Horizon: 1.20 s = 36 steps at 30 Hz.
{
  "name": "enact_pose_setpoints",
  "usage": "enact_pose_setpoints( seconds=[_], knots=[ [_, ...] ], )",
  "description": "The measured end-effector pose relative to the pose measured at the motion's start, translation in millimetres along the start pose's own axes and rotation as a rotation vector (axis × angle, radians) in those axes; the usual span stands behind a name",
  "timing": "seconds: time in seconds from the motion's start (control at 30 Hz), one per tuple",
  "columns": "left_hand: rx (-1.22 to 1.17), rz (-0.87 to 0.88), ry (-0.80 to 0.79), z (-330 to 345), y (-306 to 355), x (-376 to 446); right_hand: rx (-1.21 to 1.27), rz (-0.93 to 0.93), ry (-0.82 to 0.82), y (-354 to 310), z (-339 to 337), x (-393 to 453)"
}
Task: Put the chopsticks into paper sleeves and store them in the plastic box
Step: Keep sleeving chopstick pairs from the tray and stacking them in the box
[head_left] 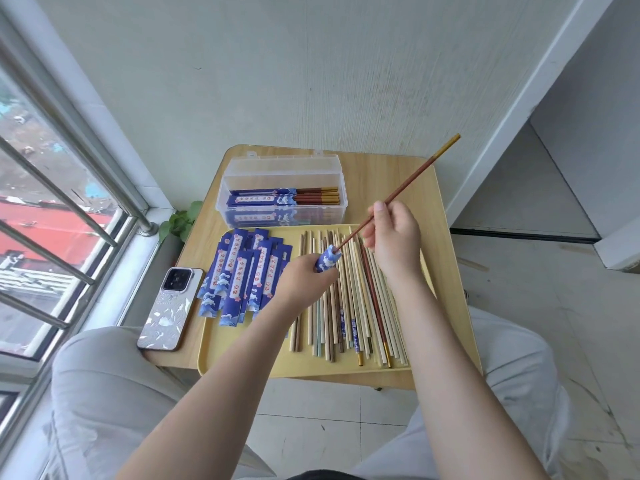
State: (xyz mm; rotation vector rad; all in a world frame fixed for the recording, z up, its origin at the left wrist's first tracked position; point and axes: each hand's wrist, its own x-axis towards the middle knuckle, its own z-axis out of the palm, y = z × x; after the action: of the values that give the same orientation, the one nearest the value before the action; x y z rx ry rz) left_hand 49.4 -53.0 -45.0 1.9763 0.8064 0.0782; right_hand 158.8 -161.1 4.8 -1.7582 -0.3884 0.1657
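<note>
**Grip on sleeve and chopstick, mid-insertion**

The left hand (304,277) clasped a blue paper sleeve (327,259) at frame centre while the right hand (393,237) pinched a red-brown chopstick (412,180), its tip entering the sleeve's mouth. A few sleeved pairs (284,196) already lay in the plastic box (282,188) above. Many loose chopsticks (346,296) and empty sleeves (242,275) remained on the yellow tray (242,362), so most work looked undone.

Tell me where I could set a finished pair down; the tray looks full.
Bare wood lies right of the clear plastic box, behind the yellow tray. Tray crowded: blue paper sleeves left, loose chopsticks right.
</note>
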Motion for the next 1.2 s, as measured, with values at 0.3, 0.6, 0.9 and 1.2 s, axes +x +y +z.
enact_pose_setpoints(
  seconds=[0.3, 0.6, 0.9, 1.2],
  knots=[
    [-0.331, -0.062, 0.066, 3, 4, 4, -0.294, 0.095, -0.166, 15, -8, -2],
    [-0.470, -0.247, -0.009, 19, -5, 7, -1.134, 0.320, -0.403, 55, -2, -18],
    [-0.449, -0.326, 0.025, 23, -13, 8, -0.946, 0.378, -0.369, 58, 2, -17],
    [-0.454, -0.329, 0.021, 23, -16, 8, -0.937, 0.271, -0.238, 64, 9, -21]
  ],
)
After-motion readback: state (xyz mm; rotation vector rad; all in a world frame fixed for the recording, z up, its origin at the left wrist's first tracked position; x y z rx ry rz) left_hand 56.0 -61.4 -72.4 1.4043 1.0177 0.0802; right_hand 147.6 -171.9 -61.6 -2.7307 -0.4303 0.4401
